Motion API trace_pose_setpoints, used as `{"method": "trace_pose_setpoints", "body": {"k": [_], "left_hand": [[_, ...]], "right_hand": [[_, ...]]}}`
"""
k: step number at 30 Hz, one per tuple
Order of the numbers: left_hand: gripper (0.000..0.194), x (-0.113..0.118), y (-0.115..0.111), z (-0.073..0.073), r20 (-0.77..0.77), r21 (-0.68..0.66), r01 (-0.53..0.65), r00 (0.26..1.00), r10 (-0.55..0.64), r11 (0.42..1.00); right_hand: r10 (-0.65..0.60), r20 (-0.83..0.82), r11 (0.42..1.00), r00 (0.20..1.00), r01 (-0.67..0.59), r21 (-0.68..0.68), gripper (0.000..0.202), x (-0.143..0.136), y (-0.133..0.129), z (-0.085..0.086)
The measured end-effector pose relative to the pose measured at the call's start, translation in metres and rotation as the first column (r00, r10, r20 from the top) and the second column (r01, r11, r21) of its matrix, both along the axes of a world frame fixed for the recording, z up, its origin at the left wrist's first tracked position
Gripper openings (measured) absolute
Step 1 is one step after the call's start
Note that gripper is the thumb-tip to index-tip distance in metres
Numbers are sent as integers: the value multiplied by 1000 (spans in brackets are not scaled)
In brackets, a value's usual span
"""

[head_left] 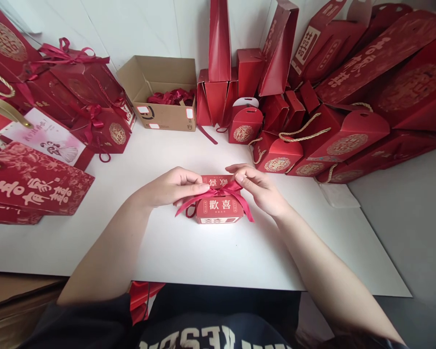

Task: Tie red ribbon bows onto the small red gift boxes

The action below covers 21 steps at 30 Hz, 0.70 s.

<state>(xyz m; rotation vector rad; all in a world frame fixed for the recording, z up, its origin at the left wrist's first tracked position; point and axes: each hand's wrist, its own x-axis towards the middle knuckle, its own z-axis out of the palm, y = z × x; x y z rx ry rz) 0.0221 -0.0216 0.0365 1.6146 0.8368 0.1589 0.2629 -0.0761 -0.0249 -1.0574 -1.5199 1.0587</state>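
A small red gift box [220,211] with pale lettering sits on the white table in front of me. A dark red ribbon [218,192] is tied across its top in a bow, its two tails hanging down left and right. My left hand [183,185] pinches the left side of the bow between thumb and fingers. On the other side, my right hand [257,186] has its thumb and index finger closed on the bow's right loop. A dark red cord [191,210] loops out at the box's left side.
An open cardboard box [167,116] with coiled red ribbons [172,97] stands at the back. Red gift boxes with ribbons [103,131] and gift bags [43,182] crowd the left. Several red boxes with rope handles [349,135] are stacked at right. The white table's [218,261] front edge is near me.
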Motion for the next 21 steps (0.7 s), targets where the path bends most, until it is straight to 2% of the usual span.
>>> {"method": "trace_pose_setpoints", "body": {"k": [2,4,5,7,9,10,12,16,19,21], "left_hand": [[38,0,-2,3,-46,19,19,999,-18,1000],[37,-1,-4,5,-60,58,-9,998,12,998],[37,-1,-4,6,-55,94,-36,998,41,995],[38,-1,-5,7,-18,184,-94,995,99,978],[39,-1,-6,7,29,260,-143,990,140,955],[40,-1,-6,7,47,280,-164,986,157,946],[42,-1,-7,8,57,297,-198,980,190,934],[41,-3,-7,10,34,333,-235,971,237,913],[42,-5,-7,10,12,316,-204,977,211,926],[42,-5,-6,10,19,294,-186,982,189,937]], "right_hand": [[-182,81,974,980,168,153,19,-5,-6,3],[-328,174,896,929,247,369,13,-11,-15,6],[-340,237,860,910,200,469,11,-15,-19,7],[-274,402,804,874,-22,595,13,-22,-28,9],[-173,568,747,805,-268,608,16,-28,-34,9],[-139,626,723,768,-353,593,17,-31,-35,8],[-114,683,702,721,-428,569,19,-31,-34,8],[-217,670,715,710,-352,605,19,-25,-27,7],[-349,624,685,699,-264,679,26,-27,-27,5],[-388,610,662,691,-252,706,31,-35,-30,3]]}}
